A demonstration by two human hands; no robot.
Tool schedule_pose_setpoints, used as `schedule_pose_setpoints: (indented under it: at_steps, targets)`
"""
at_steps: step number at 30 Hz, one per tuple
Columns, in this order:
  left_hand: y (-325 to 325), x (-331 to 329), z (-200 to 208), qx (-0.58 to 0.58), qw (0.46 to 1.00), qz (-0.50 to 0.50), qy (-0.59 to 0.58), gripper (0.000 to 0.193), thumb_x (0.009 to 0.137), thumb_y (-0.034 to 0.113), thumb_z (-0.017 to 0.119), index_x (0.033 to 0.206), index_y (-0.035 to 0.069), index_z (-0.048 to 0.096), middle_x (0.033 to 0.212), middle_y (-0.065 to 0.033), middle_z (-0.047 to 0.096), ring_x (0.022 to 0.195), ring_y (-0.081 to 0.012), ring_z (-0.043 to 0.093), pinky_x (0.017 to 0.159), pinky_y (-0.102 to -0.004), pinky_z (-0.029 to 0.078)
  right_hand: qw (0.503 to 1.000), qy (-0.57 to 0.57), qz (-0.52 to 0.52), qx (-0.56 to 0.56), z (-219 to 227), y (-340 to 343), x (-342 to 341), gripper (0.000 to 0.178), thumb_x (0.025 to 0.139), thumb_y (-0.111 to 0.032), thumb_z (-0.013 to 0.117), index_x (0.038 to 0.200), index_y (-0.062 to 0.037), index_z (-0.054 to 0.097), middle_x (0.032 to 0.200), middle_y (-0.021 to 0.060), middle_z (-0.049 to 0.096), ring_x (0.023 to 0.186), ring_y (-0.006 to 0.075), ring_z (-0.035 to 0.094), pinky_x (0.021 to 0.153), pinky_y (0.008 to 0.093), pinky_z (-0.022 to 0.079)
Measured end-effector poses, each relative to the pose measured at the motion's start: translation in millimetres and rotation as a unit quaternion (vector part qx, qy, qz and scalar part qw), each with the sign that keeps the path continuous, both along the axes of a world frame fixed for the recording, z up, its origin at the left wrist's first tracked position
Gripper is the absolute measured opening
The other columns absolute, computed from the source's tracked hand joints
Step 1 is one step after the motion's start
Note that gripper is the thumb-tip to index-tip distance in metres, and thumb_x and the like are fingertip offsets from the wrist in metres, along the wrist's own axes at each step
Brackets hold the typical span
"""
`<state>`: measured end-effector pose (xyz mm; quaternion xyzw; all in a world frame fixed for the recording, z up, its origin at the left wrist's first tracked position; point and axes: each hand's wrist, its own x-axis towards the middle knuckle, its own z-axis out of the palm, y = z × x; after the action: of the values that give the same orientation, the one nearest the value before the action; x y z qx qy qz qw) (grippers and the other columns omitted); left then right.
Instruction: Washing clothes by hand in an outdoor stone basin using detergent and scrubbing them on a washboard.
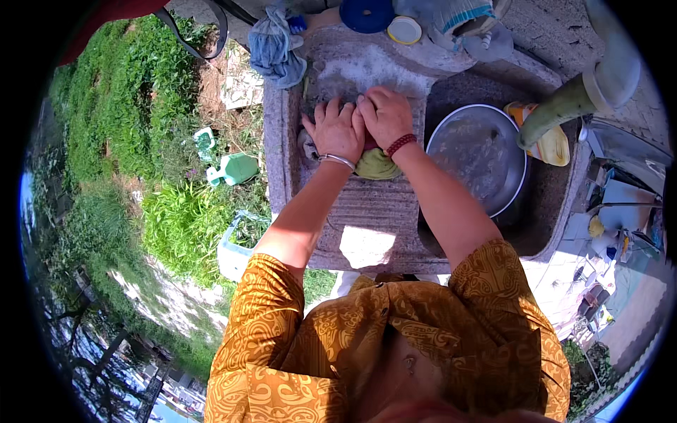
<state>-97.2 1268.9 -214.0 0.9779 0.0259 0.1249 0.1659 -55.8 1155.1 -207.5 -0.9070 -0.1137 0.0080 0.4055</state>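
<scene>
Side by side, my two hands press on a bundle of wet cloth lying on the ribbed stone washboard (pixel 367 204). My left hand (pixel 335 134) lies palm down with its fingers stretched and a little apart. Touching it, my right hand (pixel 388 121) is bent over the bundle with its fingers curled, their tips partly hidden. A green cloth (pixel 377 164) bulges out below my wrists, with a dark red patch between my hands. Greyish fabric (pixel 309 146) shows at the left of my left hand. Most of the bundle is covered by my hands.
In the basin to the right sits a round metal bowl (pixel 479 158) of cloudy water, beside a yellow container (pixel 553 144) and a greenish pipe (pixel 564 109). A blue rag (pixel 275 49) hangs at the far left corner. Lids (pixel 404 30) and a bag (pixel 462 17) line the back ledge.
</scene>
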Motion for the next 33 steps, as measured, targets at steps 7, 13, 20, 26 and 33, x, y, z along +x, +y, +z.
schedule_pose_setpoints:
  at_steps: [7, 13, 20, 26, 33]
  targets:
    - [-3.6, -104.1, 24.8, -0.147, 0.978, -0.144, 0.045, 0.009, 0.07, 0.015, 0.057, 0.074, 0.006, 0.058, 0.087, -0.014, 0.052, 0.08, -0.0338, 0.047, 0.075, -0.0456, 0.035, 0.996, -0.077, 0.024, 0.046, 5.8, -25.4, -105.7, 0.012, 0.076, -0.013, 0.058, 0.068, -0.0046, 0.056, 0.077, 0.0113, 0.056, 0.075, 0.0304, 0.054, 0.068, 0.0437, 0.041]
    - [-8.5, 24.8, 0.6, -0.086, 0.994, -0.024, -0.059, 0.028, 0.078, 0.028, 0.052, 0.089, 0.005, 0.063, 0.101, -0.0156, 0.057, 0.094, -0.0386, 0.049, 0.084, -0.0489, 0.036, 0.978, -0.181, -0.099, -0.022, -22.0, 0.4, 21.0, 0.015, 0.079, -0.018, 0.057, 0.075, -0.0043, 0.06, 0.084, 0.0106, 0.061, 0.078, 0.031, 0.054, 0.074, 0.0423, 0.04]
    - [0.8, -109.3, 41.1, -0.208, 0.974, -0.084, 0.032, 0.03, 0.064, 0.021, 0.065, 0.086, 0.001, 0.06, 0.106, -0.0246, 0.052, 0.097, -0.0412, 0.048, 0.086, -0.0502, 0.038, 0.989, -0.014, -0.037, 0.141, 29.4, -23.0, -119.1, 0.013, 0.077, -0.014, 0.06, 0.072, -0.0025, 0.055, 0.093, 0.0145, 0.059, 0.088, 0.0335, 0.054, 0.081, 0.0438, 0.041]
    - [17.7, -41.2, 12.7, -0.073, 0.988, -0.137, 0.016, 0.02, 0.068, 0.023, 0.054, 0.075, 0.005, 0.054, 0.091, -0.0172, 0.05, 0.083, -0.0359, 0.046, 0.076, -0.0476, 0.035, 0.991, -0.135, -0.006, -0.022, -10.5, 1.0, -48.1, 0.013, 0.074, -0.016, 0.06, 0.068, -0.0054, 0.054, 0.083, 0.0109, 0.059, 0.08, 0.0314, 0.053, 0.072, 0.0437, 0.039]
    - [3.4, 33.1, -3.4, -0.087, 0.996, 0.002, -0.02, 0.032, 0.083, 0.03, 0.048, 0.095, 0.003, 0.061, 0.113, -0.0175, 0.056, 0.105, -0.036, 0.049, 0.093, -0.052, 0.033, 0.989, -0.144, -0.019, 0.041, -33.9, 4.4, 39.1, 0.019, 0.077, -0.023, 0.057, 0.077, -0.0074, 0.068, 0.093, 0.0095, 0.065, 0.085, 0.0304, 0.058, 0.078, 0.0407, 0.045]
